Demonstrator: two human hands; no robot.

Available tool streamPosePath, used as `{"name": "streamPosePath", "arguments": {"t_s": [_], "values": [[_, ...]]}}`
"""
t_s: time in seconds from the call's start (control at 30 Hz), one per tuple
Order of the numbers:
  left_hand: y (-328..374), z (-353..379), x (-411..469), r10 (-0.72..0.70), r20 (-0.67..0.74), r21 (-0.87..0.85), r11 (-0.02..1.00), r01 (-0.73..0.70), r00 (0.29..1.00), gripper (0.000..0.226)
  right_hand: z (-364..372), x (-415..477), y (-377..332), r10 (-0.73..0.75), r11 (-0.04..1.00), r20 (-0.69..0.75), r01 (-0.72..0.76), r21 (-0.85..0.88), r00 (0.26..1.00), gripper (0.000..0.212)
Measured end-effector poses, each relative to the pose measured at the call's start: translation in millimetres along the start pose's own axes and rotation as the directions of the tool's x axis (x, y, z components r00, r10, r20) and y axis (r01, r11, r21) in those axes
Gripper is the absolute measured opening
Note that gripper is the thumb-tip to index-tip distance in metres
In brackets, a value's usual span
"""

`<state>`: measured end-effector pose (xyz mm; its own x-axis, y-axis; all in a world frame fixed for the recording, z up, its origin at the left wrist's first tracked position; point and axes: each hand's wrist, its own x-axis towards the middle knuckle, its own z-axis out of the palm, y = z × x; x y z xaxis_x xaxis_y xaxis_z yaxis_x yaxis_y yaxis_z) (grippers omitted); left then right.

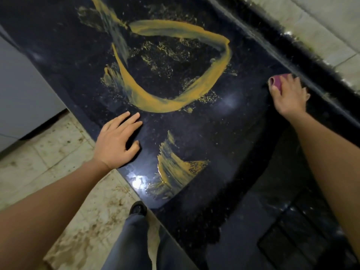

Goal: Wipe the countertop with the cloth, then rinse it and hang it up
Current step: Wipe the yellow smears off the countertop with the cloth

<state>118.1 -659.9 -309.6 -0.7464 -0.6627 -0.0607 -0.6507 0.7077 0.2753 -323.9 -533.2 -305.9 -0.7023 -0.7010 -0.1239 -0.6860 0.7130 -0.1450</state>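
Right hand point(288, 96) grips a purple cloth point(276, 82), fingers curled round it, at the worktop's point(224, 133) far edge. Left hand point(116, 141) rests flat, fingers straight, beside an orange smear point(155, 102).

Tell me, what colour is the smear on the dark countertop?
A yellow-orange smear, clearest in the head view.

The dark speckled bench point(214, 123) bears a wide yellow ring smear point(148, 98), a smaller patch point(175, 168) near its front edge, the left grip point(115, 143) lying flat, and a purple cloth point(279, 82) held by the right grip point(288, 96) at the back.
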Motion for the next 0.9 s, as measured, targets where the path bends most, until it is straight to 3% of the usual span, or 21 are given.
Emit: {"name": "streamPosePath", "arguments": {"t_s": [0.13, 0.3, 0.47, 0.57, 0.73, 0.9], "values": [[1.4, 0.5, -1.1, -0.005, 0.007, -0.008, 1.000, 0.005, 1.000, 0.065, 9.8, -37.4, -13.9, -0.046, 0.998, -0.010, 0.046, 0.050, 0.999, 0.048], [3.9, -1.8, -1.3, -0.017, 0.008, -0.037, 0.999, 0.017, 1.000, 0.071, 19.9, -93.9, -52.4, 0.013, 0.990, -0.013, -0.011, 0.140, 1.000, 0.055], [4.8, -5.5, -3.9, -0.006, 0.012, -0.054, 0.998, 0.006, 1.000, 0.078, 35.8, -166.6, -102.5, 0.030, 0.986, 0.012, -0.032, 0.161, 0.999, 0.049], [4.5, -7.5, -4.0, 0.017, 0.025, -0.064, 0.998, -0.016, 1.000, 0.070, 41.9, -213.0, -131.5, 0.012, 0.984, 0.045, -0.020, 0.176, 0.999, 0.045], [1.3, -6.2, -3.3, 0.034, 0.043, -0.057, 0.998, -0.032, 0.999, 0.051, 59.5, -299.5, -178.1, -0.107, 0.967, -0.012, 0.107, 0.232, 0.994, 0.050], [0.3, -4.9, -2.7, 0.040, 0.064, -0.050, 0.998, -0.037, 0.997, 0.051, 78.0, -364.8, -210.1, -0.230, 0.943, -0.134, 0.255, 0.216, 0.964, 0.030]]}}
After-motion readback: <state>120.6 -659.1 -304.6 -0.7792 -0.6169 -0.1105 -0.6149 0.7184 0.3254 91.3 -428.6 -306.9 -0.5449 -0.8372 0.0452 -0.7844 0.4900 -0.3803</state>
